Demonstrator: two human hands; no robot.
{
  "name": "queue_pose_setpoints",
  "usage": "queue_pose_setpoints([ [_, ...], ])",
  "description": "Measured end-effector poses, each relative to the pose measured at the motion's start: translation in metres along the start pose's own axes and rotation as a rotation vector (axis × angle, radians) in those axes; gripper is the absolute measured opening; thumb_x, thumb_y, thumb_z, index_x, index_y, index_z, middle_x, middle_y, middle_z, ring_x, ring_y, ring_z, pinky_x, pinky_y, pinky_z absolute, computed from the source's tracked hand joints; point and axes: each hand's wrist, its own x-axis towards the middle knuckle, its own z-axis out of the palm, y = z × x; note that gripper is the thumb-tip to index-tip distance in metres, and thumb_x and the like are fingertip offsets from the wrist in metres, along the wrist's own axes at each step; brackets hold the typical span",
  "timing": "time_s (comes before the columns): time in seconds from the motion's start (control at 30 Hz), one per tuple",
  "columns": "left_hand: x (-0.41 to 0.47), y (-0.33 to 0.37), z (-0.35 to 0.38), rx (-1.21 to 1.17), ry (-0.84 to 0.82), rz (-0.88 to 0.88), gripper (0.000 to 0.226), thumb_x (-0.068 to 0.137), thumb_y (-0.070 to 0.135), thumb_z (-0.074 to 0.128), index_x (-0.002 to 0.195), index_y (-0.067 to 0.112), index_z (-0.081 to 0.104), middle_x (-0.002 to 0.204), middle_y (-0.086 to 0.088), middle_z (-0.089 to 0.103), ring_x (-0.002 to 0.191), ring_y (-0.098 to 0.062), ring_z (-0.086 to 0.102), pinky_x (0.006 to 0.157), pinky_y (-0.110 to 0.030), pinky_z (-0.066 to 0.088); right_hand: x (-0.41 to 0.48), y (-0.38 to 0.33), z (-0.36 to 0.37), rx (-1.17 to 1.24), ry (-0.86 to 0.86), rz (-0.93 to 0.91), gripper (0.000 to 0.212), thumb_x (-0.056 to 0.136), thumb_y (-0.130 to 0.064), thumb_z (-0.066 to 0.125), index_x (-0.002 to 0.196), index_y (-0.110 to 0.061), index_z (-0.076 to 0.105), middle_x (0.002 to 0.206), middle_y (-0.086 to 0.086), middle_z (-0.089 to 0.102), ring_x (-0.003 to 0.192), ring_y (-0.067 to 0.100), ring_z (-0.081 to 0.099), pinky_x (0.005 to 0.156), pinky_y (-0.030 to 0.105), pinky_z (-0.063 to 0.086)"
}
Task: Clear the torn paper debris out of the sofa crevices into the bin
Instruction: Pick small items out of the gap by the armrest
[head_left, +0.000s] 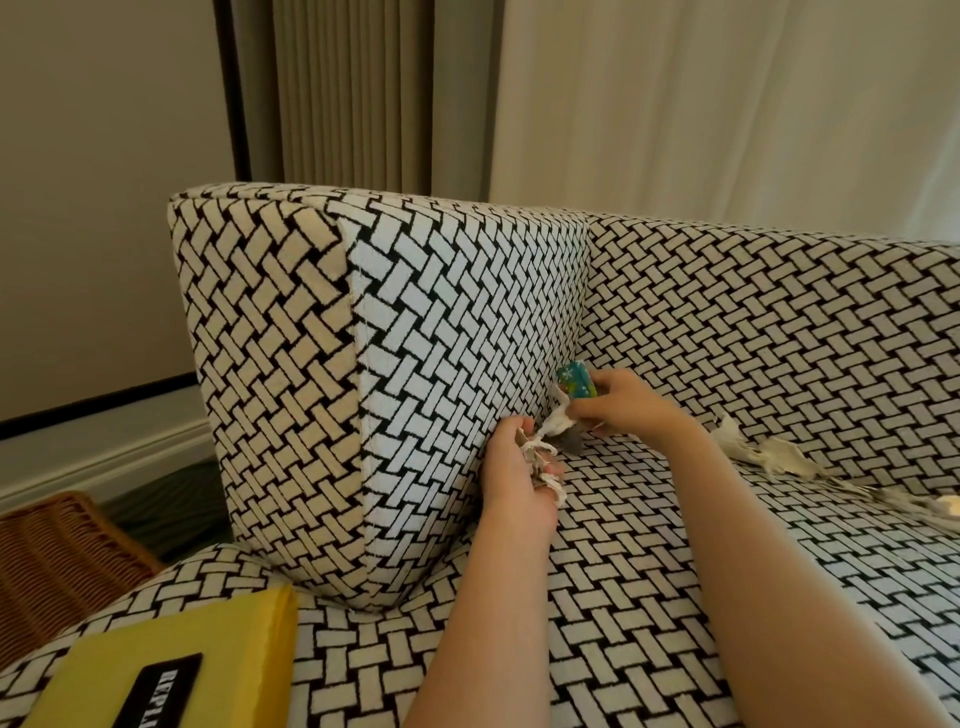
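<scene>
Left hand: closed on white paper scraps at the sofa corner. Right hand: pinching a blue-green wrapper. More torn paper lies along the back crevice.

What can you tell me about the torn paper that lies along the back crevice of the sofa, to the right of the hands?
The loose torn paper is a row of white, crumpled, ragged scraps, thin like tissue. It lies in the crevice where the sofa seat meets the backrest, running right toward the picture's edge. Some pieces stand up from the gap, others lie flat on the seat. Neither hand touches it; the right forearm passes just in front of its left end.
</scene>
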Motion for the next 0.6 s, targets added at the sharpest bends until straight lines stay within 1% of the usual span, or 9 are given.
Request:
queue_pose_setpoints([
  [0.07, 0.000, 0.001, 0.001, 0.001, 0.003, 0.003, 0.024, 0.091, 0.018, 0.048, 0.068, 0.013, 0.046, 0.062, -0.002, 0.039, 0.046, -0.009, 0.030, 0.046, -0.017, 0.025, -0.003, -0.004, -0.006, 0.023, -0.042, 0.019, 0.020, 0.083, 0.000, 0.060, 0.099, -0.012, 0.056, 0.080, 0.003, 0.063, 0.063, 0.011, 0.060, 0.062, 0.023, 0.051],
  [0.13, 0.001, 0.002, 0.001, -0.004, -0.002, -0.010, 0.024, 0.091, 0.018, 0.048, 0.068, 0.013, 0.046, 0.062, -0.002, 0.038, 0.048, -0.009, 0.030, 0.048, -0.017, 0.025, -0.005, -0.008, -0.013, 0.056, -0.075, 0.027, 0.022, 0.082, 0.002, 0.061, 0.100, -0.010, 0.057, 0.085, 0.006, 0.065, 0.066, 0.015, 0.062, 0.069, 0.028, 0.054],
  [0.17, 0.001, 0.002, 0.001, -0.011, -0.007, -0.021, 0.024, 0.091, 0.018, 0.049, 0.068, 0.013, 0.046, 0.063, -0.002, 0.038, 0.049, -0.009, 0.030, 0.048, -0.017, 0.025, -0.006, -0.009, -0.016, 0.076, -0.086, 0.023, 0.020, 0.082, 0.003, 0.061, 0.098, -0.009, 0.058, 0.086, 0.008, 0.065, 0.068, 0.016, 0.063, 0.069, 0.028, 0.055],
  [0.27, 0.004, 0.002, 0.001, -0.036, -0.020, -0.043, 0.022, 0.091, 0.018, 0.050, 0.071, 0.012, 0.049, 0.067, -0.003, 0.041, 0.053, -0.010, 0.033, 0.048, -0.018, 0.029, -0.010, -0.016, -0.027, 0.120, -0.108, 0.009, 0.014, 0.083, 0.002, 0.061, 0.093, -0.007, 0.058, 0.087, 0.010, 0.064, 0.070, 0.016, 0.063, 0.064, 0.022, 0.056],
  [0.37, 0.006, 0.003, 0.002, -0.089, -0.028, -0.064, 0.018, 0.093, 0.018, 0.050, 0.076, 0.010, 0.054, 0.075, -0.006, 0.047, 0.059, -0.012, 0.040, 0.053, -0.021, 0.035, -0.013, -0.025, -0.032, 0.181, -0.156, -0.001, 0.009, 0.086, 0.004, 0.055, 0.092, -0.003, 0.057, 0.086, 0.012, 0.061, 0.068, 0.016, 0.060, 0.059, 0.020, 0.056],
  [0.47, 0.006, 0.004, 0.005, -0.150, -0.047, -0.090, 0.018, 0.094, 0.018, 0.049, 0.080, 0.008, 0.055, 0.078, -0.009, 0.049, 0.063, -0.016, 0.045, 0.055, -0.024, 0.039, -0.017, -0.037, -0.034, 0.221, -0.216, -0.029, 0.014, 0.089, 0.007, 0.048, 0.087, -0.003, 0.057, 0.079, 0.012, 0.058, 0.060, 0.013, 0.058, 0.056, 0.019, 0.055],
  [0.53, 0.005, 0.004, 0.005, -0.172, -0.049, -0.100, 0.019, 0.094, 0.018, 0.048, 0.079, 0.007, 0.053, 0.078, -0.010, 0.049, 0.065, -0.018, 0.046, 0.058, -0.026, 0.041, -0.020, -0.045, -0.034, 0.268, -0.261, -0.054, 0.017, 0.090, 0.008, 0.044, 0.085, -0.002, 0.057, 0.073, 0.011, 0.057, 0.052, 0.009, 0.058, 0.053, 0.018, 0.053],
  [0.6, 0.004, 0.005, 0.006, -0.191, -0.042, -0.103, 0.023, 0.094, 0.017, 0.047, 0.075, 0.005, 0.051, 0.076, -0.010, 0.049, 0.065, -0.018, 0.046, 0.061, -0.026, 0.040, -0.023, -0.051, -0.035, 0.296, -0.274, -0.077, 0.019, 0.090, 0.009, 0.043, 0.085, -0.002, 0.057, 0.073, 0.011, 0.056, 0.049, 0.007, 0.057, 0.052, 0.018, 0.052],
])
